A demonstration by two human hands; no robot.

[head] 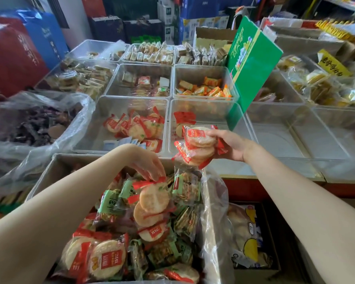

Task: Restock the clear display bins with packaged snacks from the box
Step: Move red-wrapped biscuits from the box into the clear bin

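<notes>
**Over the snack box, one handful up and another being picked**

Down at the left, the left hand (150, 167) reaches into the box (49, 171), fingers (157, 177) pinching the red edge of a rice-cracker packet (152, 198) lying on the heap. Further right, the right hand (231, 145) holds a bunch of red packets (197, 147), fingers curled round them, over the near clear bin (244, 117). Restocking looks mid-way; next, I'd guess, that bunch needs letting go into the bin.

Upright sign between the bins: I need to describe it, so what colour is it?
Green sign, with white lettering, clearest in the head view.
</notes>
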